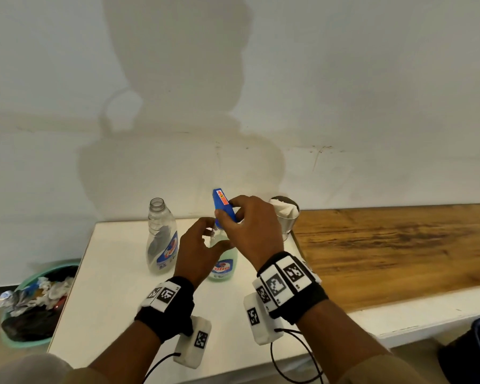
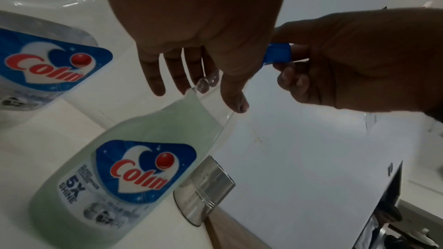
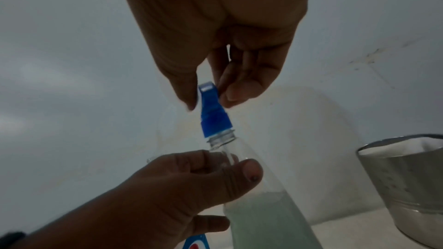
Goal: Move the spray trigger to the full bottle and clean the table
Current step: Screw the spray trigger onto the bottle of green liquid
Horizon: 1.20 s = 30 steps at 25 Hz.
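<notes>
The full bottle (image 1: 224, 254) of pale green liquid stands on the white table (image 1: 108, 286). My left hand (image 1: 214, 236) grips its clear neck between thumb and fingers. My right hand (image 1: 233, 212) pinches the blue spray trigger (image 1: 223, 205) and holds it over the bottle's mouth. In the right wrist view the trigger's collar (image 3: 215, 126) sits tilted on the threaded mouth, with the threads showing and the dip tube inside the neck. The empty bottle (image 1: 161, 236), with no cap, stands just left of the full one.
A steel cup (image 1: 287, 225) with white tissue in it stands behind my right hand at the table's right edge. A wooden top (image 1: 385, 250) adjoins on the right. A green bin (image 1: 31, 303) full of rubbish sits on the floor at the left.
</notes>
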Each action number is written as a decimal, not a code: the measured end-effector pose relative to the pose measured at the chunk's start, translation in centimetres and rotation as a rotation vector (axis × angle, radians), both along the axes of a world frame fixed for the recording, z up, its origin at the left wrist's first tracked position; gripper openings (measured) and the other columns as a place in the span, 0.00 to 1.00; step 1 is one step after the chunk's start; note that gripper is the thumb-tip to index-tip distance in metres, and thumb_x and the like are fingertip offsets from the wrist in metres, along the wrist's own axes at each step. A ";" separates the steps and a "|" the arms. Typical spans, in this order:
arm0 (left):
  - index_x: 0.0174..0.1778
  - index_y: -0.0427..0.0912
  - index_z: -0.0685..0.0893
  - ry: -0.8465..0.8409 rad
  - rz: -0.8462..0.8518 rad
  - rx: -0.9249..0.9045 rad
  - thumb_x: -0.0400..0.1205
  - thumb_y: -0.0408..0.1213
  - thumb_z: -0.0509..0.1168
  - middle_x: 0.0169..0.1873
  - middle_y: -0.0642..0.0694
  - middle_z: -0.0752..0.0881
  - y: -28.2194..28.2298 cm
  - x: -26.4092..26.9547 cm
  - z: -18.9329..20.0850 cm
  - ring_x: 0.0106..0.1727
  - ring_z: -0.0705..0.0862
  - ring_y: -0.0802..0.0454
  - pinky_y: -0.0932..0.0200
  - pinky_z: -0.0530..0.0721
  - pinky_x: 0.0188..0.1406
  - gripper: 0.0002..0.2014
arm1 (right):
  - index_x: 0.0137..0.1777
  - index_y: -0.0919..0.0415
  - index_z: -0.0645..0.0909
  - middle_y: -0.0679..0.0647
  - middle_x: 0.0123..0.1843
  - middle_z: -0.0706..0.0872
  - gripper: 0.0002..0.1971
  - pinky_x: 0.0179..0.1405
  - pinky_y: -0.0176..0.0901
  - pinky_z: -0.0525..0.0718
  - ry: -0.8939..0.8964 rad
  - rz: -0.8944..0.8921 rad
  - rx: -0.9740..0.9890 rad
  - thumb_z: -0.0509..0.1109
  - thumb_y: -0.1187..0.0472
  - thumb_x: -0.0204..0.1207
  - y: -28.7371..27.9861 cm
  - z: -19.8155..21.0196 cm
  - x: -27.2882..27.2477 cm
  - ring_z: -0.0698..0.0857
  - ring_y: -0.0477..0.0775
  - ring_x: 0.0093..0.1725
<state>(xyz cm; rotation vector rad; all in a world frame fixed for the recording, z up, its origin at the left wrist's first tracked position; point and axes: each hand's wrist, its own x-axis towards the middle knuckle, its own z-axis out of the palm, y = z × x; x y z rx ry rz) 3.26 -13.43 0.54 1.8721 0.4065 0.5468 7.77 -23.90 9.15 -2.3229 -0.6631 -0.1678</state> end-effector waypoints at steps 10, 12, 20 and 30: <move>0.62 0.51 0.76 0.100 -0.151 0.025 0.77 0.42 0.70 0.49 0.58 0.82 -0.1 0.0 -0.4 0.46 0.81 0.67 0.67 0.78 0.56 0.17 | 0.67 0.54 0.80 0.51 0.57 0.87 0.27 0.46 0.34 0.82 0.435 0.133 0.394 0.81 0.54 0.68 -1.1 -3.6 1.5 0.85 0.48 0.49; 0.58 0.52 0.78 0.069 -0.096 0.041 0.76 0.44 0.71 0.45 0.58 0.84 -0.4 -0.1 -0.2 0.44 0.81 0.69 0.70 0.78 0.52 0.16 | 0.61 0.56 0.83 0.52 0.52 0.89 0.23 0.43 0.29 0.80 0.399 0.074 0.413 0.83 0.53 0.66 -0.9 -4.2 1.5 0.84 0.46 0.45; 0.58 0.43 0.83 0.208 0.119 0.289 0.75 0.53 0.69 0.46 0.48 0.90 -1.6 -0.7 1.0 0.42 0.84 0.54 0.65 0.75 0.44 0.21 | 0.56 0.51 0.84 0.48 0.46 0.88 0.23 0.45 0.36 0.84 0.330 -0.028 0.513 0.83 0.48 0.63 0.1 -5.4 0.4 0.84 0.48 0.44; 0.58 0.52 0.74 0.117 -0.284 -0.061 0.80 0.40 0.66 0.51 0.53 0.85 0.2 0.2 0.1 0.53 0.83 0.56 0.67 0.78 0.56 0.13 | 0.73 0.57 0.75 0.53 0.63 0.83 0.22 0.66 0.50 0.80 0.485 0.261 0.269 0.69 0.53 0.80 -0.9 -5.8 2.0 0.81 0.52 0.65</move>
